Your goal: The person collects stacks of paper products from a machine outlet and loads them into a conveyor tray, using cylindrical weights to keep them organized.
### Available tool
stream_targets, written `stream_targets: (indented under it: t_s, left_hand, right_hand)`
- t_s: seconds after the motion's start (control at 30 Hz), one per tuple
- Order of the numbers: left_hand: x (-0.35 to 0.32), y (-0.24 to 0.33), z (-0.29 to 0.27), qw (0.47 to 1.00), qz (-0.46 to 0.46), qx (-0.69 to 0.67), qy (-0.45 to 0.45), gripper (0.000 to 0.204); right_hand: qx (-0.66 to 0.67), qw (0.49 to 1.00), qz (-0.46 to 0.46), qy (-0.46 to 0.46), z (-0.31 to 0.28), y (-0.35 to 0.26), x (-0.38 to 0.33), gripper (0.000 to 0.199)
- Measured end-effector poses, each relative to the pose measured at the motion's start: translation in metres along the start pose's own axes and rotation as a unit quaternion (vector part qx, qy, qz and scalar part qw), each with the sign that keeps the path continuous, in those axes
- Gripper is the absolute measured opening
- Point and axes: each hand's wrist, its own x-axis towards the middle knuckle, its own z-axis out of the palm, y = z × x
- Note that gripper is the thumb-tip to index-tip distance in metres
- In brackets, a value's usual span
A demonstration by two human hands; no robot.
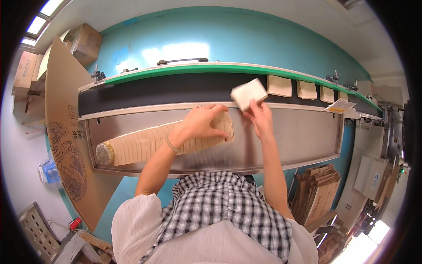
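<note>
The left hand [200, 123] lies spread flat, fingers wide, on the long stack of flat cardboard pieces [162, 143]; the right hand [260, 115] pinches one pale piece [249, 93] at its fingertips (blurred), above the black belt [176, 90]; more pieces [279, 86] sit beyond.

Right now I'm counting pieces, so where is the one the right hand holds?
The flat piece is pinched in the right hand over the black belt, just right of the stack.
</note>
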Motion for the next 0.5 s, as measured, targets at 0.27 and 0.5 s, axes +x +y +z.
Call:
stream_targets:
  t_s: [0.27, 0.5]
  left_hand:
    - [-0.012, -0.008, 0.001, 0.998, 0.012, 0.042, 0.033, 0.077]
    - [-0.014, -0.008, -0.005, 1.000, -0.021, 0.016, 0.004, 0.075]
  right_hand:
    - [-0.199, 0.970, 0.001, -0.141, 0.028, 0.026, -0.055, 0.043]
    - [-0.301, 0.940, 0.001, -0.163, -0.006, 0.024, -0.028, 0.028]
